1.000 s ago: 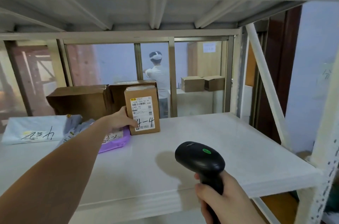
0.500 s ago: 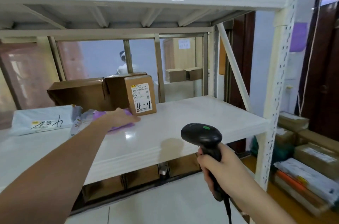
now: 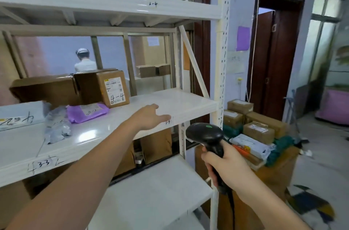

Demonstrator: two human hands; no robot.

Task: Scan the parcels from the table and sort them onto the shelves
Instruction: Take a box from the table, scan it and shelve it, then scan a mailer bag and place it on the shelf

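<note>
My left hand (image 3: pixel 151 116) lay spread, empty, at the white metal shelf's (image 3: pixel 188 103) near edge; my right hand (image 3: pixel 224 165) gripped the black handheld scanner (image 3: pixel 205 135). The brown cardboard parcel marked 4-4 (image 3: pixel 113 91) stood far left.

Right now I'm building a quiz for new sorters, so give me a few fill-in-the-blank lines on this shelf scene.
1. The right hand grips a black ____.
2. The upright box on the shelf is marked by hand ____.
3. The flat mailer in front of the box is ____ in colour.
4. The left hand holds ____.

Missing words: scanner; 4-4; purple; nothing
</note>
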